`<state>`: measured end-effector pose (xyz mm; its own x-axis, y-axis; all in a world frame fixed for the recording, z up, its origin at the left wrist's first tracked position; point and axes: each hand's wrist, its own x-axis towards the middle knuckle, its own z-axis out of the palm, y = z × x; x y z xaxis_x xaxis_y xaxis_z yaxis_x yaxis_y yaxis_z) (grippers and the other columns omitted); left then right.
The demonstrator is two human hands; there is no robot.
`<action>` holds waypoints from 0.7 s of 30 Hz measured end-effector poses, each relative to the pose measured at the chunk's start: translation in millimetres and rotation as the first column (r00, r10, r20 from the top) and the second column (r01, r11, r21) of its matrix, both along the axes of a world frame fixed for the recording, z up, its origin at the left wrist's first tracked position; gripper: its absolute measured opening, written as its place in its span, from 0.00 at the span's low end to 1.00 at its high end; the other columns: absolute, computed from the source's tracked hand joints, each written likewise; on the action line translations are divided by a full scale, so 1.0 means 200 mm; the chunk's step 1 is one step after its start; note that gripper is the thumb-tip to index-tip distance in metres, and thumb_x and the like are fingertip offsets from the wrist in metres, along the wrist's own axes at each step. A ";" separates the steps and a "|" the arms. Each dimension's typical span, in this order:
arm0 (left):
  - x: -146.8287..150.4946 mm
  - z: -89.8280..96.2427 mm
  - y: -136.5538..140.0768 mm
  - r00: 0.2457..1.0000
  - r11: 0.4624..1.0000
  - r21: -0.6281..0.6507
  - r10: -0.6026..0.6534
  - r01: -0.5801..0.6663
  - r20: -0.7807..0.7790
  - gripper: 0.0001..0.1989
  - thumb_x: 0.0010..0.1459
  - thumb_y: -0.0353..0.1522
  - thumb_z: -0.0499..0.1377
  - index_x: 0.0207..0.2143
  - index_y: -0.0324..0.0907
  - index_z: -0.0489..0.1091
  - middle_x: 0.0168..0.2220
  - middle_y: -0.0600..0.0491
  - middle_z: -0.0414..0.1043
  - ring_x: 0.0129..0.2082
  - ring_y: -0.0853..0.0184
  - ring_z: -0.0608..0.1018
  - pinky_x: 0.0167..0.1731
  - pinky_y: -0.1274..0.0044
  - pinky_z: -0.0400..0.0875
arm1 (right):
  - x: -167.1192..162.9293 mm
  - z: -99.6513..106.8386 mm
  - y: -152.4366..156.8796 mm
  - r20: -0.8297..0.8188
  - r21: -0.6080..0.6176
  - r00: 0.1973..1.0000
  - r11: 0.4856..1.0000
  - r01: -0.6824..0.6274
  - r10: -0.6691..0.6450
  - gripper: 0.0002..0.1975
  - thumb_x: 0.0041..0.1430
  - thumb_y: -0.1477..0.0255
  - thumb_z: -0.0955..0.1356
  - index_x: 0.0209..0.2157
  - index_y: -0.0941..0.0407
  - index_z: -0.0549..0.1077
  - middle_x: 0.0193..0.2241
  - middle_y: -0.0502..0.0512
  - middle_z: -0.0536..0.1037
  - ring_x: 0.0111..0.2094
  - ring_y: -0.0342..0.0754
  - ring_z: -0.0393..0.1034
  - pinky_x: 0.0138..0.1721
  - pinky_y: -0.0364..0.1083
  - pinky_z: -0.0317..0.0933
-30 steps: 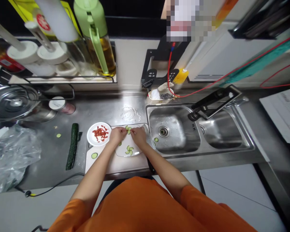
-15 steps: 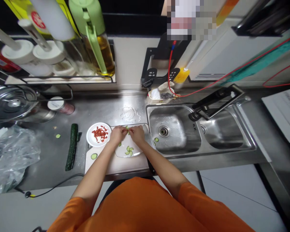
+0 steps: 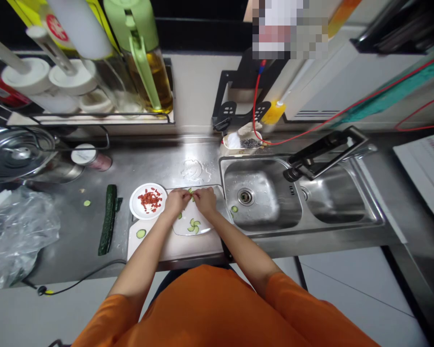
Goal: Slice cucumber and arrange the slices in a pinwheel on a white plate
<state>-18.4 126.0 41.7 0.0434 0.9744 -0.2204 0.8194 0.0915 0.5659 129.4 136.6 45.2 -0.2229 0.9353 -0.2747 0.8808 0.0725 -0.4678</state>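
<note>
My left hand and my right hand meet over the far part of a white plate. Their fingers are pinched together on thin cucumber slices, partly hidden by the fingertips. Nearer my body on the plate, several cucumber slices form a pinwheel. Another slice shows beside my left wrist. The plate rests on a pale cutting board. Left of my hands stands a white dish holding small red dried berries. A round cucumber slice lies on the board.
A whole-looking dark green cucumber lies on the steel counter, left of the board. Farther left are a clear plastic bag and a lidded pot. The double sink with its black faucet is at right.
Both hands stay pinched at the same spot over the plate. The view has shifted very slightly; otherwise nothing visibly moves.
</note>
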 end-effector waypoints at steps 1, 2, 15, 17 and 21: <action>0.00 0.00 0.00 1.000 1.000 0.003 -0.003 0.003 0.002 0.11 0.53 0.35 0.54 0.31 0.42 0.76 0.31 0.50 0.74 0.35 0.65 0.72 0.38 0.77 0.63 | 0.00 0.00 0.00 -0.002 -0.002 1.000 1.000 0.001 -0.001 0.12 0.61 0.68 0.61 0.37 0.51 0.76 0.37 0.53 0.76 0.44 0.53 0.58 0.38 0.47 0.51; 0.00 0.00 0.00 1.000 1.000 0.008 -0.004 0.004 0.008 0.11 0.53 0.35 0.54 0.32 0.42 0.76 0.31 0.50 0.74 0.35 0.65 0.73 0.38 0.77 0.63 | 0.00 0.00 0.00 -0.004 -0.004 1.000 1.000 0.001 -0.001 0.12 0.61 0.68 0.61 0.37 0.51 0.76 0.38 0.53 0.76 0.45 0.53 0.58 0.38 0.47 0.51; -0.02 0.02 -0.01 0.996 0.998 -0.014 0.066 -0.066 0.061 0.12 0.52 0.34 0.55 0.35 0.43 0.77 0.34 0.50 0.76 0.37 0.65 0.74 0.41 0.76 0.65 | 0.02 0.03 -0.01 0.003 -0.017 1.000 1.000 0.008 -0.008 0.12 0.60 0.68 0.61 0.38 0.52 0.76 0.37 0.54 0.76 0.44 0.53 0.58 0.37 0.47 0.51; -0.02 0.02 -0.01 0.996 0.997 -0.005 0.073 -0.073 0.048 0.12 0.52 0.33 0.55 0.35 0.43 0.77 0.34 0.51 0.76 0.36 0.65 0.74 0.41 0.77 0.65 | 0.02 0.04 -0.01 0.002 -0.019 1.000 1.000 0.010 -0.010 0.12 0.60 0.68 0.61 0.38 0.51 0.76 0.38 0.54 0.76 0.44 0.53 0.58 0.37 0.47 0.51; -0.03 0.04 -0.02 0.996 0.996 0.030 0.082 -0.083 0.035 0.12 0.51 0.33 0.55 0.35 0.42 0.77 0.32 0.50 0.76 0.35 0.64 0.74 0.40 0.76 0.66 | 0.02 0.04 -0.01 -0.006 -0.014 1.000 1.000 0.020 -0.020 0.12 0.60 0.68 0.62 0.37 0.50 0.76 0.37 0.52 0.76 0.44 0.53 0.58 0.36 0.47 0.51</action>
<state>-25.1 121.7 49.5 -0.0303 0.9815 -0.1890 0.7903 0.1393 0.5967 133.0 133.8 53.9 -0.2058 0.9358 -0.2863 0.8793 0.0485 -0.4737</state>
